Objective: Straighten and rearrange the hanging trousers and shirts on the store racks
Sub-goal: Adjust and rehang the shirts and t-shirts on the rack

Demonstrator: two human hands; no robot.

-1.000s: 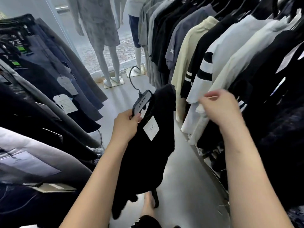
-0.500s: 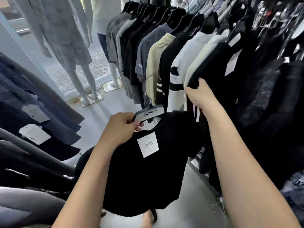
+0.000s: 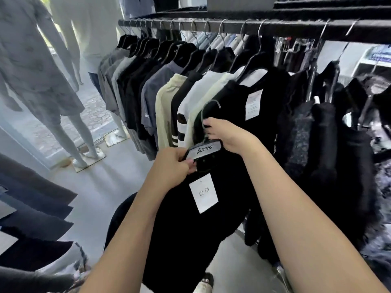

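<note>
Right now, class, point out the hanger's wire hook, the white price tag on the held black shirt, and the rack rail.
wire hook (image 3: 208,106), head view, upper curve.
white price tag (image 3: 203,193), head view, centre.
rack rail (image 3: 296,28), head view, bare stretch.

left hand (image 3: 172,163): bare, no ring, no watch | right hand (image 3: 229,135): bare, short nails | forearms: bare, no sleeve showing to frame edge | foot (image 3: 204,282): below right hand, near bottom edge, light shoe with dark opening, blurred
</note>
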